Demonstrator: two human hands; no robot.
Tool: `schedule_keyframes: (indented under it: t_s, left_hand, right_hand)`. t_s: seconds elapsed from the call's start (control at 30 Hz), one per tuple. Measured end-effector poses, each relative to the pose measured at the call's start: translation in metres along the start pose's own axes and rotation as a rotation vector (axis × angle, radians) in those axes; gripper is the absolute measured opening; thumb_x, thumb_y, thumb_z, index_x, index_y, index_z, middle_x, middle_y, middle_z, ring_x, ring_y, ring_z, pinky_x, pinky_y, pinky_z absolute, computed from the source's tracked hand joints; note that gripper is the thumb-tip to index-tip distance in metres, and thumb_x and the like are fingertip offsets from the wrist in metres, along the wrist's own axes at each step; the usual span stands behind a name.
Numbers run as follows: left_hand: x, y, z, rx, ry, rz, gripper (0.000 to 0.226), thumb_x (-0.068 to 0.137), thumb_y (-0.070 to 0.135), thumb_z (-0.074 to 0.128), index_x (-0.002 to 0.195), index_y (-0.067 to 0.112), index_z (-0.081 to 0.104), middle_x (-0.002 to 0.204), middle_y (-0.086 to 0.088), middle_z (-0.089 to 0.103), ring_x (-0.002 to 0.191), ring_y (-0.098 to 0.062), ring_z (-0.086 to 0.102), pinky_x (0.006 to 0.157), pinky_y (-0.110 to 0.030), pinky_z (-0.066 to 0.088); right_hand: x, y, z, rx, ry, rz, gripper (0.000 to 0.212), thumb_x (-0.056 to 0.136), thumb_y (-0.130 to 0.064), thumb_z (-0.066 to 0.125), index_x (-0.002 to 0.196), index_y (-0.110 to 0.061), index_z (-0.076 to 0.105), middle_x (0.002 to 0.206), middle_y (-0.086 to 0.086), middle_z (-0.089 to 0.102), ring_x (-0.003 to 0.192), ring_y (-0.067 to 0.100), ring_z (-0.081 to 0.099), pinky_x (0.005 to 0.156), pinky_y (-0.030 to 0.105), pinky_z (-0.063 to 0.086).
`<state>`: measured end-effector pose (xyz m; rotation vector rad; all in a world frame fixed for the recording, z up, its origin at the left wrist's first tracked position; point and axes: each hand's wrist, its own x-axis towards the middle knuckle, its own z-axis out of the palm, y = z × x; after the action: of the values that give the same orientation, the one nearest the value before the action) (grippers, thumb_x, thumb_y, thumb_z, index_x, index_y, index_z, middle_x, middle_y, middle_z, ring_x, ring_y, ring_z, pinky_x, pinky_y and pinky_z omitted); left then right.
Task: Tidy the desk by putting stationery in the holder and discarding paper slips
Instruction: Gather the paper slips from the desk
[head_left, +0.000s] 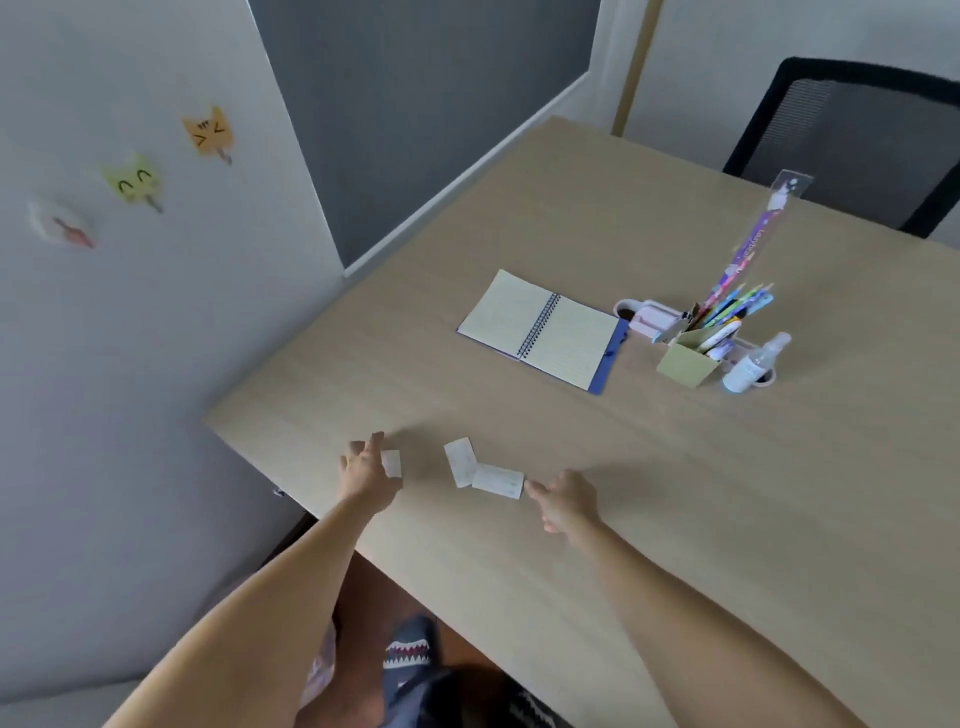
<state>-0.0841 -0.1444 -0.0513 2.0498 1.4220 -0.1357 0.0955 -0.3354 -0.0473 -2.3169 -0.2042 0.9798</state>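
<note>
Wall w/ cat stickers is sitting just left of the surface; surface's near-left corner and front edge are lying close to the hands, w/ lots of bare room to the right and toward the back. Left hand is reaching over the near edge, fingers spread open, nothing gripped; a small paper slip is lying flat just beside its fingertips, maybe touching. Two more slips are lying overlapped betw. the hands. Right hand is hovering open, fingertips just beside the slips' right end, holding nothing. Farther back: open notebook, then holder full of pens, spray bottle, chair beyond the far edge.
</note>
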Motion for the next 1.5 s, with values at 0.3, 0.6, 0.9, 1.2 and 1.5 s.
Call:
schedule_keyframes:
  t_s: [0.3, 0.6, 0.9, 1.2, 1.5]
  left_hand:
    - [0.044, -0.023, -0.016, 0.245, -0.194, 0.172, 0.074, 0.064, 0.036, 0.084, 0.124, 0.014, 0.047, 0.124, -0.011, 0.041, 0.117, -0.03, 0.042, 0.097, -0.04, 0.047]
    - [0.055, -0.032, -0.027, -0.023, -0.264, 0.166, 0.051, 0.067, 0.028, 0.081, 0.111, 0.015, 0.059, 0.107, -0.009, 0.067, 0.096, -0.028, 0.06, 0.068, -0.03, 0.045]
    - [0.018, -0.072, -0.041, -0.543, -0.207, 0.063, 0.006, 0.089, 0.01, 0.057, 0.094, 0.009, 0.057, 0.067, -0.005, 0.061, 0.063, -0.023, 0.058, 0.067, -0.041, 0.05]
    - [-0.048, -0.175, -0.042, -0.67, 0.129, -0.321, 0.012, 0.092, 0.011, 0.048, 0.093, 0.013, 0.059, 0.076, -0.005, 0.064, 0.065, -0.021, 0.057, 0.064, -0.035, 0.049]
    - [-0.1, -0.308, 0.004, -0.877, 0.213, -0.887, 0.014, 0.072, 0.016, 0.073, 0.076, 0.016, 0.059, 0.084, -0.008, 0.072, 0.083, -0.027, 0.067, 0.08, -0.035, 0.052]
  right_hand:
    - [-0.003, -0.048, 0.063, -0.235, 0.164, 0.233, 0.063, 0.072, -0.032, 0.075, 0.122, -0.006, 0.047, 0.127, 0.014, 0.045, 0.114, 0.034, 0.052, 0.077, 0.034, 0.047]
    - [-0.005, -0.055, 0.02, -0.233, -0.026, -0.36, 0.033, 0.053, -0.018, 0.077, 0.064, -0.013, 0.047, 0.064, -0.003, 0.045, 0.061, 0.017, 0.04, 0.053, 0.028, 0.032]
    - [0.034, -0.109, 0.058, -0.962, -0.356, -0.544, 0.065, 0.058, -0.005, 0.077, 0.109, -0.025, 0.042, 0.1, 0.004, 0.056, 0.089, 0.027, 0.055, 0.064, 0.032, 0.044]
    - [0.016, -0.128, 0.094, -0.821, -0.324, -0.679, 0.018, 0.064, -0.011, 0.071, 0.067, -0.01, 0.054, 0.068, 0.009, 0.054, 0.071, 0.03, 0.048, 0.056, 0.032, 0.036]
    - [-0.096, -0.118, 0.32, -0.609, -0.602, -0.82, 0.019, 0.08, -0.014, 0.053, 0.099, -0.018, 0.051, 0.083, 0.019, 0.068, 0.076, 0.039, 0.064, 0.071, 0.043, 0.054]
